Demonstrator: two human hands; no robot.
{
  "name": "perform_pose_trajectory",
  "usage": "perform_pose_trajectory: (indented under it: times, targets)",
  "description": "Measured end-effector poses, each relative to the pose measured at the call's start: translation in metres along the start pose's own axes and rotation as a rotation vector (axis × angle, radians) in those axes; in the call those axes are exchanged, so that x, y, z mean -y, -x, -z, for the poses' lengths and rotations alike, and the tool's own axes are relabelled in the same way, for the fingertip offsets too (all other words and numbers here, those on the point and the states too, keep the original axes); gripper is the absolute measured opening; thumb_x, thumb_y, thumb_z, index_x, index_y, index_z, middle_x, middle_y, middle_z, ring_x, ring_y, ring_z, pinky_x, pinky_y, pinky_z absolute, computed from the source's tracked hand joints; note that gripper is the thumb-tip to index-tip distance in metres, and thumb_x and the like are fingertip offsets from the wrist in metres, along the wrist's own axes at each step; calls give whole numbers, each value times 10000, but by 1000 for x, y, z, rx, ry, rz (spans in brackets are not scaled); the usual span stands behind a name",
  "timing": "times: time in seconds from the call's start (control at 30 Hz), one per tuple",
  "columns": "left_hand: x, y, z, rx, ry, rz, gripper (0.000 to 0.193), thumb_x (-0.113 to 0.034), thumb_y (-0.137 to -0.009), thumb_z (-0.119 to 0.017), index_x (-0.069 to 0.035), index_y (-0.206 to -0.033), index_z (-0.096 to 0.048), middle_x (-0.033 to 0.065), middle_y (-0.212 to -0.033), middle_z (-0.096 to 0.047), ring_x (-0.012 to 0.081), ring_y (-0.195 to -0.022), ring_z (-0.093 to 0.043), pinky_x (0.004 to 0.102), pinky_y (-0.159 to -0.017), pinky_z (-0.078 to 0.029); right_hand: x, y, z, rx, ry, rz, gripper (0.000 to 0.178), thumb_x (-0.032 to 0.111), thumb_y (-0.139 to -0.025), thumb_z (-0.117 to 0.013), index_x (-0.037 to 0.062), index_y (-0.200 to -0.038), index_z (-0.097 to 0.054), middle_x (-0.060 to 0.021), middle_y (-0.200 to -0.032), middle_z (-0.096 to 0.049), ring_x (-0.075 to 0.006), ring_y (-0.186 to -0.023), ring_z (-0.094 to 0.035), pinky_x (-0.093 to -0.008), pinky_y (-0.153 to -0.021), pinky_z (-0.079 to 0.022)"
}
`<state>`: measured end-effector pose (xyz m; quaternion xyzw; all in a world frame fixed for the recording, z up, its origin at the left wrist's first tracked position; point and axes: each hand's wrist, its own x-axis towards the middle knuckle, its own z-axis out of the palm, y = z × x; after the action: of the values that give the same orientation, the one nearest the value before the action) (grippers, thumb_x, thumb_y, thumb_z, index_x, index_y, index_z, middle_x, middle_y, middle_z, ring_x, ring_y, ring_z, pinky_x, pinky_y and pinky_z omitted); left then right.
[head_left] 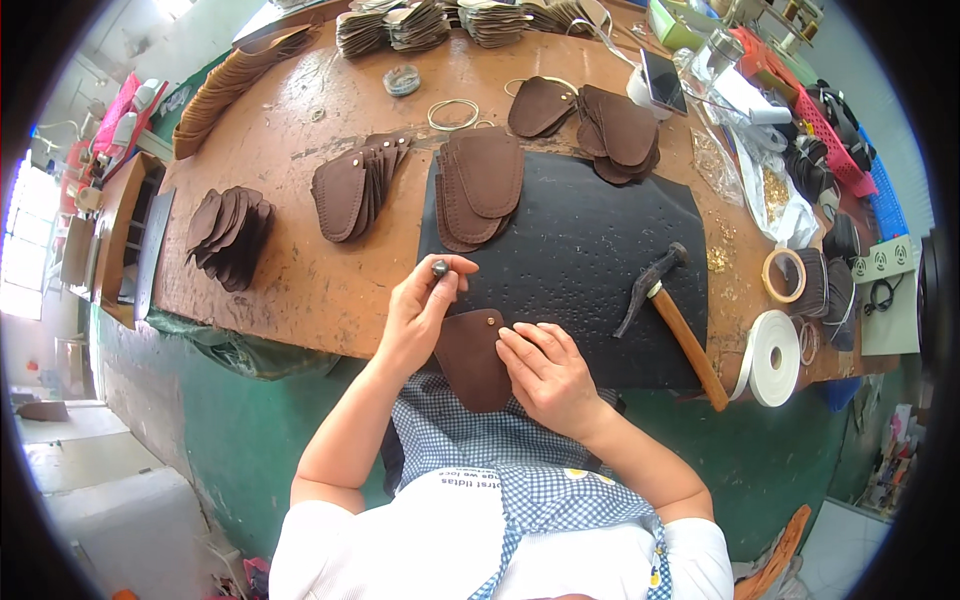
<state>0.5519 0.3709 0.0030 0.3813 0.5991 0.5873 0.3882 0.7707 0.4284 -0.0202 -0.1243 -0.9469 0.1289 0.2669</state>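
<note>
**Small dark metal part [440, 268] grasped in left hand [425, 303]; stitched-hole leather aside, studded brown piece [472, 362] touched by right hand [548, 374]**

The small dark metal part is pinched between thumb and fingers by the left grip, above the near left edge of a black mat [585, 250]. The studded brown piece is placed at the mat's near edge, its lower part extended toward a checked apron [440, 415]; a round stud [490, 321] is seen at its upper right corner. Its right edge is touched by the right fingertips; whether it is clenched by that grip cannot be told. A hammer [673, 318] is laid on the mat to the right, its wooden handle pointed nearward. Brown leather pieces [480, 180] are stacked at the mat's far left, and more studded pieces [345, 195] are fanned on the counter [270, 110].
</note>
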Motion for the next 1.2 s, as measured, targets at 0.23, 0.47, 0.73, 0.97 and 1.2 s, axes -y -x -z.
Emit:
perform_pose_trajectory:
  times: [0.23, 0.47, 0.73, 0.97, 1.2]
  targets:
    - [11, 14, 2, -140, -580, -265, 218, 51, -924, -641, 11, -1132, -693, 98, -1114, -691, 165, -987, -672, 284, -871, -519, -2, 6, 14, -57, -55, -48, 403, 15, -783, -712, -9, -1184, -674, -157, -1259, -646, -318, -1165, -623, -465, -991, -508]
    - [5, 27, 1, -166, -283, -276, 148, 41, -855, -742, -3, -994, -721, 103, -1031, -729, 183, -872, -719, 276, -761, -570, -52, 50, 102, -171, 340, -673, 393, 79, -899, -688, 15, -1273, -586, -159, -1287, -574, -362, -1213, -539, -464, -1016, -445]
    - [9, 27, -16, -19, -528, -216, 134, -24, -947, -669, -5, -1078, -694, 85, -946, -770, 170, -844, -758, 257, -742, -579, -67, 60, 106, 0, 216, -795, 220, 111, -989, -615, -22, -1164, -595, -175, -1004, -651, -346, -835, -646, -463, -775, -512]
    - [9, 27, -20, -19, -616, -250, 140, -56, -938, -692, -25, -1074, -698, 89, -932, -771, 188, -828, -761, 270, -726, -585, -36, 37, 121, -161, -219, -757, 133, 107, -1006, -602, -4, -943, -569, -77, -699, -541, -145, -597, -486, -296, -536, -389]
    - [13, 25, -22, -25, -702, -354, 145, -97, -915, -721, -59, -1055, -711, 92, -888, -761, 244, -750, -747, 306, -665, -589, -23, 20, 122, -129, -256, -565, 233, 143, -1000, -623, -30, -1156, -624, -57, -761, -606, -117, -621, -546, -267, -564, -425]
